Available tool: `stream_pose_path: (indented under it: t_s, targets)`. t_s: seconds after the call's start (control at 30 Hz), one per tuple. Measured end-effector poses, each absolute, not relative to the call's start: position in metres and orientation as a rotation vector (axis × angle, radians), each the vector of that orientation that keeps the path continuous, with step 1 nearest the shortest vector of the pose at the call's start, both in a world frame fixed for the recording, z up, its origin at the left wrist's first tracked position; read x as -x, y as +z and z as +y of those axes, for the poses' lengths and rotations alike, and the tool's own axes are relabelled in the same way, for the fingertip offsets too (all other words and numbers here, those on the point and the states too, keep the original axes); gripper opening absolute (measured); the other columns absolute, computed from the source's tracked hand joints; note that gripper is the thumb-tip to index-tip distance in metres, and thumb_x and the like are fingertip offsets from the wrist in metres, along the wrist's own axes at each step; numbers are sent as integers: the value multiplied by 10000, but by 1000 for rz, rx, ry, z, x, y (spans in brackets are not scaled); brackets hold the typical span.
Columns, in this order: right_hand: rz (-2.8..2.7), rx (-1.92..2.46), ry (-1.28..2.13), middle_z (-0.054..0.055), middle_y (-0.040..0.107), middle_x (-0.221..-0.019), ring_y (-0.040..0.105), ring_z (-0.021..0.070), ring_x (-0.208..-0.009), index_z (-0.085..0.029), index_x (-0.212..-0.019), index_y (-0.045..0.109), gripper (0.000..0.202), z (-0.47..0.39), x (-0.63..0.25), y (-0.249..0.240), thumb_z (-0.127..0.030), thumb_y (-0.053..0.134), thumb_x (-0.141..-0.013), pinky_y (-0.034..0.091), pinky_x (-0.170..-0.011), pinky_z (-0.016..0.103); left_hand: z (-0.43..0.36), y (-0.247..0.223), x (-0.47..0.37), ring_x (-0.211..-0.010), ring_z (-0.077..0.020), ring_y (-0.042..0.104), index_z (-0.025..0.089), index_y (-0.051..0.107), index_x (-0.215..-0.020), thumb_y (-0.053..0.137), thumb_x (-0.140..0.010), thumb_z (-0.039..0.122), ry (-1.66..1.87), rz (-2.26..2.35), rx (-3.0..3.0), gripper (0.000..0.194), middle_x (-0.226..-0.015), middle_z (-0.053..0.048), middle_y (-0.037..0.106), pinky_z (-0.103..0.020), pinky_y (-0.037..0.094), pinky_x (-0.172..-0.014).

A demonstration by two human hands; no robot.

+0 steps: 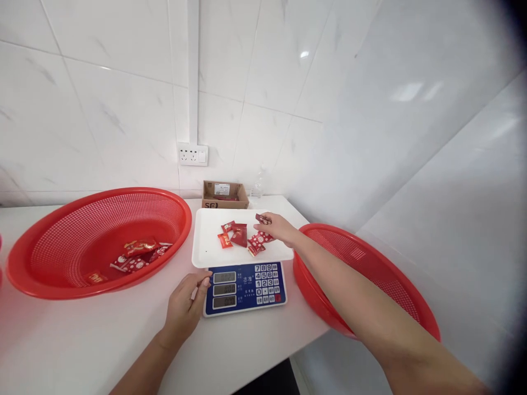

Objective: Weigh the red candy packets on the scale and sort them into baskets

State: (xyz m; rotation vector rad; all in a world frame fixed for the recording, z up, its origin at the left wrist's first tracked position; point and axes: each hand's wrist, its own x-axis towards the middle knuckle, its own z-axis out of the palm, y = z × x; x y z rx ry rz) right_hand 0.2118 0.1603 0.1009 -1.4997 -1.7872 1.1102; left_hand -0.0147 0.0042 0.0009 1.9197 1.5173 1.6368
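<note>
A blue-faced electronic scale (246, 288) stands on the white counter with a white weighing tray (206, 241) on top. Several red candy packets (241, 237) lie on the tray. My right hand (278, 227) reaches over the tray's right side and pinches one dark red candy packet (262, 219) above the pile. My left hand (185, 310) rests on the counter, with its fingers curled against the scale's left front corner beside the displays, holding nothing.
A big red mesh basket (49, 241) at left holds several red candy packets (138, 255). Another red basket (370, 269) sits at right, overhanging the counter edge. A small cardboard box (224, 196) and a wall socket (192, 154) are behind the scale.
</note>
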Motion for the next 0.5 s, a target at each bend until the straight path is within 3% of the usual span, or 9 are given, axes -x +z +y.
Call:
stream_pose_path:
  t_s: [0.23, 0.5]
  targets:
    - [-1663, 1475, 1184, 1, 581, -771, 587, 123, -671, -194, -832, 541, 270, 156, -215, 107, -242, 735, -649, 547, -556, 249, 4, 0, 16, -704, -139, 650, 199, 639, -920, 470, -858, 323, 1599, 1567, -1926, 218, -770, -24, 693, -229, 525, -618]
    - [-1693, 1515, 1049, 5, 562, -815, 565, 135, -733, -194, -844, 539, 225, 151, -224, 101, -224, 676, -669, 524, -621, 274, 4, -1, 17, -713, -134, 641, 191, 634, -942, 474, -859, 305, 1574, 1620, -1930, 214, -771, -21, 684, -243, 517, -684]
